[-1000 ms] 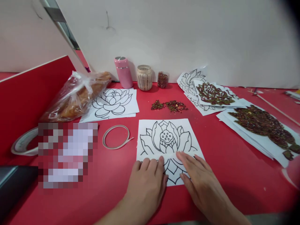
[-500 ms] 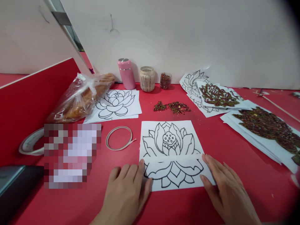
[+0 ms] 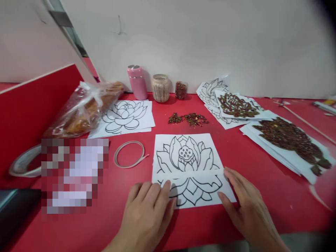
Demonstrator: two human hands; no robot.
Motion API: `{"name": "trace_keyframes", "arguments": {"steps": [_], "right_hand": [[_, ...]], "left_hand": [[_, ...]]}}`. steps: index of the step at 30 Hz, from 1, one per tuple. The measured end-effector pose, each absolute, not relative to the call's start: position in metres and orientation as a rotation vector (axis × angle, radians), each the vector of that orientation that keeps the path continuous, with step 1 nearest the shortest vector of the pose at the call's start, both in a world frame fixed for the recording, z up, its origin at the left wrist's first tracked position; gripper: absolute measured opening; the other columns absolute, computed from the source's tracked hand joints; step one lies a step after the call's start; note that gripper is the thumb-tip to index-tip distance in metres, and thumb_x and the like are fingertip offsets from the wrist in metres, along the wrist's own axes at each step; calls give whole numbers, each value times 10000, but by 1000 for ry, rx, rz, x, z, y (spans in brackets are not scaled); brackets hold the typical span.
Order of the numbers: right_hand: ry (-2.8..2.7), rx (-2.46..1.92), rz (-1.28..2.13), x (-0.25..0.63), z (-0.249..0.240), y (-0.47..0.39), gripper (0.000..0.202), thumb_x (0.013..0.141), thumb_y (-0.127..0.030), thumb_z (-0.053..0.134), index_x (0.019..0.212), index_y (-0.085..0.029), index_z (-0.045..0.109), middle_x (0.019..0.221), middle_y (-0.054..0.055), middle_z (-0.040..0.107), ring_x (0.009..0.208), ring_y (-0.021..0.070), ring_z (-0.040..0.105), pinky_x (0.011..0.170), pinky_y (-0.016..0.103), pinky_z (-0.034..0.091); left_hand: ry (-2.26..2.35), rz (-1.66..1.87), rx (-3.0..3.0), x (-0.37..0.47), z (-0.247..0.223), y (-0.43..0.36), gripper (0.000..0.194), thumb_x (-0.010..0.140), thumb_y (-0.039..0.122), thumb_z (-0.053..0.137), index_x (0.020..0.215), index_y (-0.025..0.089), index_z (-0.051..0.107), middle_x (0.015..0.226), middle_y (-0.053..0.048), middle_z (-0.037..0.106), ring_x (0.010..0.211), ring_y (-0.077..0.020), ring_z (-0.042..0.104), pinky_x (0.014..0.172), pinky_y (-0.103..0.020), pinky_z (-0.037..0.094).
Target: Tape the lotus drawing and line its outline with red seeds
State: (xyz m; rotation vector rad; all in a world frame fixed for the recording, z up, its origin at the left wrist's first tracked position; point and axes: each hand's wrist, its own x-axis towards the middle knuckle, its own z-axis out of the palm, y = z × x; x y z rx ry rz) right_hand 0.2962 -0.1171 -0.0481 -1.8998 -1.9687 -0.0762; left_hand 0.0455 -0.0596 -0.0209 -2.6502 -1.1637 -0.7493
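A sheet of paper with a printed lotus outline (image 3: 191, 157) lies flat on the red table in front of me. A plain white strip (image 3: 194, 173) runs across its middle and interrupts the drawing. My left hand (image 3: 151, 206) rests over the sheet's lower left edge, its fingers bent a little and the index fingertip on the paper near the strip's left end. At the right edge, my right hand (image 3: 244, 201) has its fingers stretched out near the strip's other end, with the thumb apart on the paper. I see nothing gripped in either hand.
Farther back stand a pink bottle (image 3: 138, 84), a ribbed jar (image 3: 161, 89) and a small container of seeds (image 3: 181, 90). Loose seeds (image 3: 195, 119) lie in front. Seed-covered sheets (image 3: 288, 143) are stacked right. Left are a tape roll (image 3: 18, 166), a thin coil (image 3: 115, 154) and a plastic bag (image 3: 84, 112).
My left hand has shifted right, further over the sheet, its index fingertip now on the drawing. My right hand stays at the right edge. The whole view has shifted slightly.
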Motion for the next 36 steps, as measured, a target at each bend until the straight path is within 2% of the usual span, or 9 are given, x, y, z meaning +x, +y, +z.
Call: {"name": "trace_keyframes", "arguments": {"steps": [5,10,13,18,25,28,31,33,36], "right_hand": [[-1749,-1837,173,299,-40,-118,418,842,-274,423,1249,-206,356,1242,85,437,1154,204,403,928,362,397],[-1559,-1800,284,314,-38,-106,305,828,-263,465,1130,-224,458,1043,58,545,882,146,556,741,263,488],[-1602,-1786,386,323,-35,-92,230,822,-267,474,1043,-214,505,933,43,574,787,134,567,670,241,490],[-1740,-1769,475,329,-29,-77,143,817,-239,462,924,-203,551,870,30,550,683,110,544,626,225,479],[-1815,-1778,315,326,-37,-80,157,818,-206,463,919,-183,581,870,45,523,751,120,542,679,234,462],[-1838,-1806,290,325,-38,-82,179,825,-213,461,950,-186,585,871,46,519,785,133,534,702,247,452],[-1828,-1852,330,325,-37,-83,173,829,-229,460,945,-208,587,866,35,519,780,129,532,689,240,449],[-1817,-1867,372,325,-36,-83,172,833,-240,457,950,-222,582,868,29,517,773,125,531,675,235,448],[-1803,-1886,429,324,-33,-82,173,839,-246,450,962,-236,571,882,26,517,779,123,531,682,237,448]], "left_hand": [[-846,-639,-2931,101,-19,-64,311,782,215,456,1067,110,524,808,-52,563,695,-189,451,658,-353,326],[-783,-485,-3009,148,-21,-66,253,782,161,446,1021,124,522,735,-8,519,633,-158,433,582,-319,317],[-807,-437,-3031,162,-23,-63,270,791,232,457,1030,123,522,735,-13,524,642,-164,450,579,-324,330],[-870,-330,-3030,169,-31,-56,290,797,187,448,1065,101,518,720,-14,561,625,-164,486,589,-339,352],[-917,-495,-2966,170,-42,-56,333,718,210,551,1037,117,556,662,6,554,575,-157,461,544,-331,348],[-910,-607,-2934,171,-42,-55,264,700,219,574,949,133,589,645,11,528,591,-152,440,577,-337,351],[-942,-698,-2898,172,-41,-53,196,709,224,564,889,153,595,735,-2,541,712,-168,461,732,-397,354],[-963,-750,-2874,172,-41,-52,209,731,227,541,922,156,588,878,-34,558,880,-200,462,860,-462,295],[-998,-783,-2897,171,-42,-51,221,759,255,507,953,179,582,1038,-71,537,1072,-246,398,928,-512,229]]}}
